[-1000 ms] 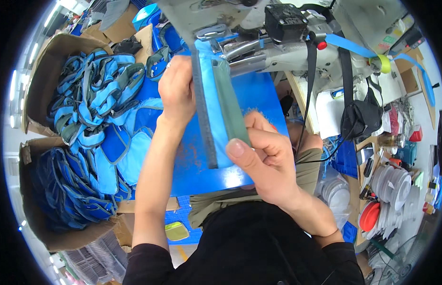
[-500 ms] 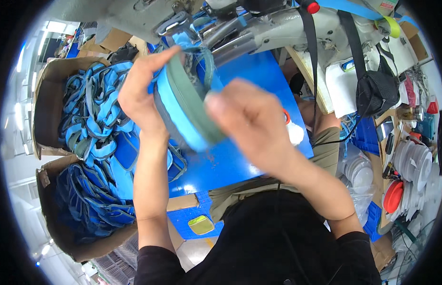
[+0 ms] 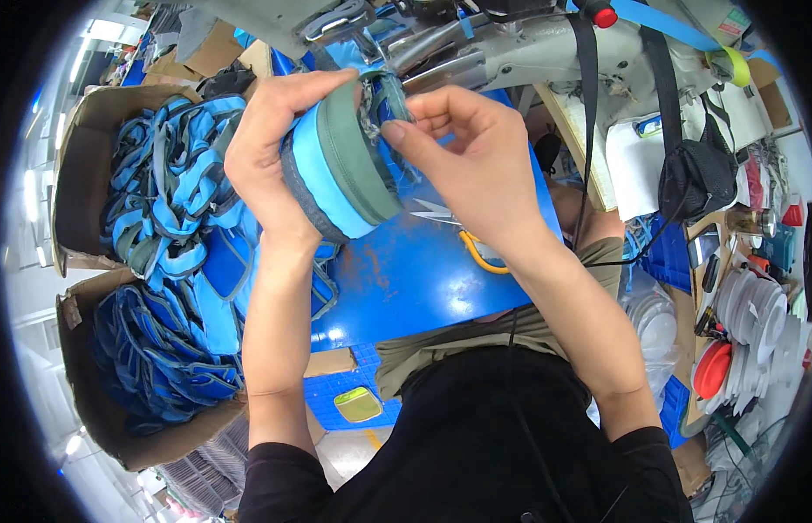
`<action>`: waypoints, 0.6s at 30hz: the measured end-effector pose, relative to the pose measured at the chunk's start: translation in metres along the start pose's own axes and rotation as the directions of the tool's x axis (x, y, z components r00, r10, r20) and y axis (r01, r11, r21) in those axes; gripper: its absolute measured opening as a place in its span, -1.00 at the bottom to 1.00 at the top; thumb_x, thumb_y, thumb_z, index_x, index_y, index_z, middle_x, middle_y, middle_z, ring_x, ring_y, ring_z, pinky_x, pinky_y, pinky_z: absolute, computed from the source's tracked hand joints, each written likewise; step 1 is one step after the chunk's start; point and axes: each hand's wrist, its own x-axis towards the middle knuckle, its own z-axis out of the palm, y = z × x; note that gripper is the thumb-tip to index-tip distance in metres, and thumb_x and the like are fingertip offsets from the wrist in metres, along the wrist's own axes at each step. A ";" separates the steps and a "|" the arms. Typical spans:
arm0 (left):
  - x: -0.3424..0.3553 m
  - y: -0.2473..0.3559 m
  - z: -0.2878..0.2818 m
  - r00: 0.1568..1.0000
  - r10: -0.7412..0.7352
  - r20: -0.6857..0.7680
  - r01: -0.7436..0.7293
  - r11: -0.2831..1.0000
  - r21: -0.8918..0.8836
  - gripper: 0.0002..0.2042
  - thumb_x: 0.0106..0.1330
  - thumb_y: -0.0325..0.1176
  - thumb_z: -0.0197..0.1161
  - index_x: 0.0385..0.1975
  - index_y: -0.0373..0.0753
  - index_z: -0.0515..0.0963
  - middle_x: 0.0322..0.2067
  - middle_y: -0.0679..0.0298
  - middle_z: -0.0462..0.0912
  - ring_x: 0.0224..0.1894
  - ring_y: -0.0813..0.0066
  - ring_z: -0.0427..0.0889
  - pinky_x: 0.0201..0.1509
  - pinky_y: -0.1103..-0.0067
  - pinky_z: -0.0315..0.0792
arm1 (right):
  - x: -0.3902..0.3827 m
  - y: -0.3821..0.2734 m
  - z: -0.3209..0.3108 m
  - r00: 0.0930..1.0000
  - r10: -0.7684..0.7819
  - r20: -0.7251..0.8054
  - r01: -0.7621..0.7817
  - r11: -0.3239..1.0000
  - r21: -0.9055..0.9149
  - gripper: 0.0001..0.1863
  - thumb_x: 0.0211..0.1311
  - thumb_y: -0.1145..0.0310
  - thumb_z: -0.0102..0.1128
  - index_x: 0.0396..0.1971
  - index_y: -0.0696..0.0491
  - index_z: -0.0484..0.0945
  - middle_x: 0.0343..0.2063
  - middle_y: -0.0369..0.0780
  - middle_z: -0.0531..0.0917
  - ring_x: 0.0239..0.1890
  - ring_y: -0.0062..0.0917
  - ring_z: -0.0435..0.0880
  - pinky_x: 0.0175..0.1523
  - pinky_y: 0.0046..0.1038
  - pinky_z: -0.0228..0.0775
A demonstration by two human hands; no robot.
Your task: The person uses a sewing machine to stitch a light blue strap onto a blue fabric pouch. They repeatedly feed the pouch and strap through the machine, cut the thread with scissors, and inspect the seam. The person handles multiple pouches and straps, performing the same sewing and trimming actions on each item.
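Observation:
My left hand [image 3: 268,148] grips a folded fabric piece [image 3: 341,170] with light blue, grey-green and dark grey bands, held up above the blue table [image 3: 406,279]. My right hand [image 3: 463,161] pinches the piece's upper edge between thumb and forefinger, close to the sewing machine [image 3: 476,44] at the back. Scissors with yellow handles [image 3: 471,244] lie on the table just under my right wrist.
Two cardboard boxes [image 3: 83,148] at the left hold several blue and grey fabric pieces. A black strap and pouch [image 3: 689,179] hang at the right, beside stacked spools and a red roll [image 3: 716,366]. A small yellow-green object [image 3: 358,405] lies below the table.
The fabric piece was flat against the table, then lifted and curled. Both hands have risen toward the sewing machine, and my right hand moved from the lower edge to the top edge.

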 end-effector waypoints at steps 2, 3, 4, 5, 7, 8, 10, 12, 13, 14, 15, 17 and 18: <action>-0.002 0.002 0.000 1.000 -0.009 0.004 0.009 1.000 0.027 -0.78 0.19 -0.69 0.42 -0.19 -0.31 0.72 -0.26 0.25 0.75 -0.18 0.52 0.66 -0.02 0.63 0.49 | -0.001 0.003 -0.001 1.000 0.029 0.003 -0.029 0.998 0.055 -0.82 0.16 0.46 0.47 -0.26 0.20 0.71 -0.42 -0.27 0.76 -0.38 -0.69 0.66 -0.22 -0.58 0.50; -0.002 0.003 0.000 1.000 -0.011 0.004 0.011 0.999 0.042 -0.78 0.17 -0.67 0.43 -0.19 -0.31 0.72 -0.24 0.23 0.76 -0.18 0.48 0.68 -0.02 0.60 0.50 | 0.000 0.004 -0.001 0.999 0.040 0.006 -0.040 0.996 0.083 -0.82 0.16 0.47 0.47 -0.26 0.19 0.71 -0.42 -0.28 0.76 -0.38 -0.69 0.66 -0.23 -0.58 0.49; -0.001 0.003 0.000 0.994 0.102 0.024 -0.104 0.988 0.117 -0.78 0.12 -0.58 0.43 -0.21 -0.29 0.73 -0.24 0.23 0.77 -0.19 0.43 0.70 -0.04 0.56 0.50 | -0.001 0.004 -0.001 1.000 0.013 -0.015 -0.013 1.000 0.015 -0.82 0.15 0.48 0.47 -0.25 0.17 0.71 -0.42 -0.28 0.76 -0.37 -0.69 0.66 -0.24 -0.58 0.49; -0.001 0.003 0.000 0.976 0.213 0.052 -0.219 0.957 0.189 -0.77 0.07 -0.49 0.43 -0.23 -0.26 0.74 -0.24 0.22 0.79 -0.20 0.37 0.71 -0.06 0.51 0.51 | -0.002 0.004 -0.001 0.999 -0.016 -0.035 0.014 0.998 -0.054 -0.82 0.15 0.48 0.47 -0.25 0.16 0.71 -0.41 -0.29 0.76 -0.37 -0.69 0.66 -0.25 -0.58 0.48; -0.001 0.005 0.001 0.913 0.390 0.119 -0.408 0.863 0.299 -0.78 0.00 -0.35 0.41 -0.31 -0.16 0.74 -0.25 0.31 0.81 -0.23 0.34 0.73 -0.13 0.49 0.45 | -0.002 0.004 0.000 0.997 -0.048 -0.052 0.042 0.993 -0.112 -0.82 0.14 0.50 0.47 -0.24 0.13 0.71 -0.40 -0.30 0.76 -0.36 -0.70 0.66 -0.26 -0.58 0.46; -0.002 0.010 0.003 0.907 0.391 0.155 -0.420 0.837 0.350 -0.80 0.01 -0.33 0.39 -0.33 -0.15 0.74 -0.25 0.38 0.81 -0.25 0.40 0.72 -0.16 0.52 0.39 | -0.002 0.007 0.000 0.998 -0.043 -0.054 0.037 0.994 -0.102 -0.82 0.13 0.51 0.46 -0.24 0.12 0.71 -0.40 -0.30 0.76 -0.35 -0.70 0.67 -0.26 -0.58 0.46; -0.004 0.010 0.006 0.911 0.386 0.147 -0.413 0.843 0.345 -0.78 0.00 -0.32 0.37 -0.32 -0.15 0.74 -0.24 0.39 0.81 -0.27 0.42 0.71 -0.17 0.51 0.36 | -0.003 0.009 0.000 0.998 -0.035 -0.058 0.030 0.996 -0.087 -0.82 0.13 0.52 0.46 -0.24 0.12 0.71 -0.40 -0.30 0.76 -0.34 -0.69 0.68 -0.26 -0.57 0.46; -0.002 0.012 0.006 0.910 0.385 0.156 -0.415 0.842 0.343 -0.77 -0.01 -0.31 0.35 -0.32 -0.15 0.75 -0.23 0.39 0.80 -0.28 0.42 0.69 -0.18 0.51 0.35 | -0.004 0.007 0.000 0.998 -0.029 -0.061 0.025 0.997 -0.075 -0.82 0.13 0.52 0.46 -0.25 0.13 0.71 -0.40 -0.29 0.76 -0.34 -0.68 0.69 -0.25 -0.57 0.47; -0.001 0.014 0.005 0.909 0.384 0.163 -0.417 0.842 0.342 -0.76 -0.01 -0.30 0.34 -0.31 -0.15 0.75 -0.22 0.38 0.80 -0.28 0.43 0.69 -0.18 0.50 0.34 | -0.005 0.008 0.000 0.997 -0.026 -0.068 0.021 0.997 -0.069 -0.82 0.13 0.53 0.46 -0.25 0.13 0.71 -0.40 -0.28 0.76 -0.34 -0.68 0.70 -0.24 -0.57 0.48; 0.000 0.015 0.004 0.907 0.381 0.180 -0.421 0.837 0.349 -0.75 -0.02 -0.30 0.34 -0.31 -0.15 0.75 -0.22 0.38 0.80 -0.28 0.43 0.68 -0.18 0.51 0.33 | -0.006 0.010 0.001 0.997 -0.022 -0.075 0.017 0.998 -0.064 -0.82 0.12 0.53 0.47 -0.26 0.14 0.72 -0.40 -0.28 0.76 -0.34 -0.67 0.70 -0.24 -0.57 0.48; 0.000 0.016 0.002 0.903 0.380 0.198 -0.428 0.832 0.353 -0.75 -0.02 -0.29 0.33 -0.31 -0.15 0.75 -0.22 0.39 0.80 -0.28 0.44 0.68 -0.18 0.51 0.33 | -0.006 0.012 0.001 0.996 -0.019 -0.085 0.014 0.998 -0.058 -0.82 0.12 0.53 0.47 -0.26 0.14 0.72 -0.39 -0.28 0.76 -0.34 -0.67 0.70 -0.23 -0.56 0.49; 0.003 0.016 0.002 0.902 0.371 0.219 -0.428 0.832 0.354 -0.75 -0.02 -0.30 0.34 -0.32 -0.14 0.76 -0.21 0.39 0.80 -0.28 0.44 0.67 -0.17 0.51 0.31 | -0.003 0.012 0.004 0.993 -0.030 -0.115 0.028 0.999 -0.021 -0.83 0.11 0.54 0.47 -0.26 0.14 0.72 -0.40 -0.28 0.77 -0.35 -0.67 0.71 -0.22 -0.56 0.50; 0.004 0.015 0.002 0.904 0.371 0.212 -0.426 0.827 0.367 -0.76 -0.02 -0.30 0.34 -0.32 -0.14 0.76 -0.22 0.40 0.80 -0.28 0.45 0.67 -0.17 0.51 0.31 | -0.003 0.011 0.006 0.991 -0.030 -0.132 0.030 1.000 0.001 -0.83 0.11 0.55 0.47 -0.27 0.14 0.73 -0.40 -0.27 0.77 -0.35 -0.67 0.71 -0.22 -0.56 0.51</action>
